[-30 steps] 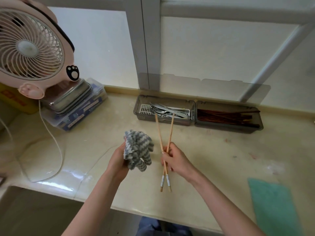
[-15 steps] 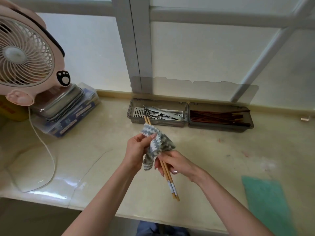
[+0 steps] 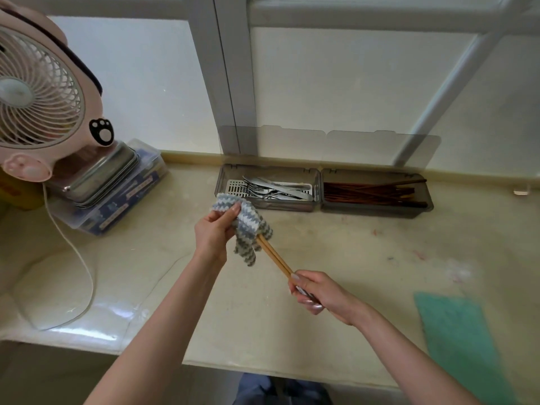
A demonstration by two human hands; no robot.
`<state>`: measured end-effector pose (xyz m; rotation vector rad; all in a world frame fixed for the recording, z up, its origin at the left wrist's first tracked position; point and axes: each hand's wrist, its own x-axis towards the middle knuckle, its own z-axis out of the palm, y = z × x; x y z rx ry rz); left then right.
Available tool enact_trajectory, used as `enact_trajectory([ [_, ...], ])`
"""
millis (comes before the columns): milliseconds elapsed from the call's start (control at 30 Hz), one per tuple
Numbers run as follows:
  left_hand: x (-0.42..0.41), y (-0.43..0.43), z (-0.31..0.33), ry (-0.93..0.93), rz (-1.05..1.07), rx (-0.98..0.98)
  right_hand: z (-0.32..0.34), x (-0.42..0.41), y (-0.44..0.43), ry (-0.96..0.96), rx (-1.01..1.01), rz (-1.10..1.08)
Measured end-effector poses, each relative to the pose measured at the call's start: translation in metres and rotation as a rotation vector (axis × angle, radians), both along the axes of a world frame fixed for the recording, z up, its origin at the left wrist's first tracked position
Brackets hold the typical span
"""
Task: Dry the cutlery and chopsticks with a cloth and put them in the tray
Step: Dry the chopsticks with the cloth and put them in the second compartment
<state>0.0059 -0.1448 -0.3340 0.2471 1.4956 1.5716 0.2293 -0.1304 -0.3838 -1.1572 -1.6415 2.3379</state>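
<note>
Gripping the grey-and-white striped cloth (image 3: 249, 225) with curled fingers and thumb, the left hand (image 3: 214, 232) wraps it round the far ends of a pair of light wooden chopsticks (image 3: 274, 256), whose near ends are clasped in the closed fingers of the right hand (image 3: 320, 291), lower and to the right. Beyond both hands, against the window (image 3: 350, 83), lies the tray (image 3: 292, 206): forks (image 3: 263, 187) in the compartment just past the left hand, dark chopsticks (image 3: 371, 192) in the one farther right.
</note>
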Motion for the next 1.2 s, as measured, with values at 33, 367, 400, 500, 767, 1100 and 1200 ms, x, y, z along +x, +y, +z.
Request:
enact_trajectory([
  [33, -0.001, 0.001, 0.0, -0.003, 0.01, 0.01, 0.001, 0.0, 0.001, -0.003, 0.011, 0.001],
  [367, 0.063, -0.016, -0.038, -0.004, -0.112, -0.124, 0.016, -0.04, 0.01, -0.059, 0.047, -0.13],
  [400, 0.061, -0.016, -0.037, -0.001, -0.11, -0.128, 0.017, -0.04, 0.012, -0.055, 0.054, -0.11],
  [500, 0.047, -0.011, -0.033, 0.011, -0.088, -0.113, 0.014, -0.027, 0.016, -0.01, 0.007, -0.072],
  [767, 0.047, -0.009, -0.031, 0.017, 0.001, -0.152, 0.011, -0.028, 0.008, 0.084, -0.041, -0.371],
  [1100, 0.076, -0.019, -0.038, 0.013, -0.266, -0.196, 0.001, -0.031, 0.008, -0.193, 0.079, -0.54],
  [1200, 0.071, -0.016, -0.037, 0.132, -0.272, -0.245, 0.005, -0.019, 0.018, -0.099, 0.209, -0.606],
])
